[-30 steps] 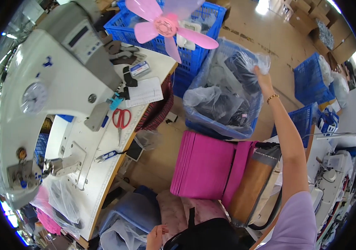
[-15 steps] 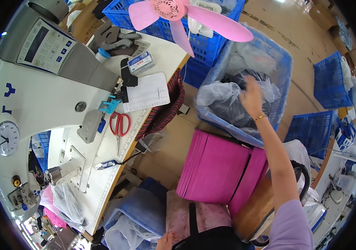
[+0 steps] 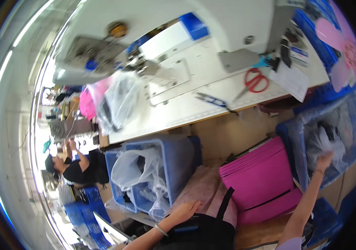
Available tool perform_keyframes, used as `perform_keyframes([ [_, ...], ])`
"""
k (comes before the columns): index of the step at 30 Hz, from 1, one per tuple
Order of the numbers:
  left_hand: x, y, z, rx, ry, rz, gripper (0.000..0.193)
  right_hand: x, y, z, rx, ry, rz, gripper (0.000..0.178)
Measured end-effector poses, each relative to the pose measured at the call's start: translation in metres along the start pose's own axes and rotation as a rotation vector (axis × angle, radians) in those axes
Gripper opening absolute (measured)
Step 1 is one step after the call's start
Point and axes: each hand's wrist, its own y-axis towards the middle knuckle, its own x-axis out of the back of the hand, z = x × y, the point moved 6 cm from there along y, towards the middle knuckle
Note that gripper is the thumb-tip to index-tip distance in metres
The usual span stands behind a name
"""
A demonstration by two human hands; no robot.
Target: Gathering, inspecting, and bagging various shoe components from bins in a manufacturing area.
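Observation:
At the right, my right hand (image 3: 325,160) reaches into a blue plastic bin (image 3: 298,155) lined with clear film. Its fingers, slightly blurred, are closed on a clear plastic bag (image 3: 326,141) that bunches up around dark contents. My left hand (image 3: 187,211), with a bracelet at the wrist, lies over my lap with fingers stretched out and nothing in them. Beneath and beside it are a pinkish apron (image 3: 201,189) and black cloth (image 3: 211,233).
A white sewing machine table (image 3: 178,112) runs along the far side, bearing red-handled scissors (image 3: 256,80), blue thread snips (image 3: 212,100) and plastic bags (image 3: 121,100). Near my lap stand a magenta case (image 3: 257,179) and another blue bin (image 3: 174,162). A pink fan (image 3: 351,54) stands far right; a person (image 3: 78,166) works at left.
My view has swung left, bringing the nearer blue bin and another person into sight. My left hand has moved further into view over my lap. My right hand stays at the lined bin.

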Motion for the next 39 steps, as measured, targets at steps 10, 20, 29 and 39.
perform_keyframes([
  [10,0.032,-0.047,0.023,-0.012,-0.257,-0.104,0.028,-0.134,-0.253,0.195,0.221,-0.176,-0.090,0.014],
  [20,0.124,-0.075,0.025,-0.201,-0.694,-0.067,0.034,-0.414,-0.484,0.293,0.154,0.197,0.711,0.012],
  [29,0.191,-0.052,0.069,-0.547,-1.090,-0.161,0.087,-0.604,-0.641,0.248,-0.063,0.177,1.158,0.028],
  [39,0.239,0.054,0.057,-0.880,-1.278,-0.355,0.074,-0.704,-0.723,0.166,1.289,-0.380,1.353,0.015],
])
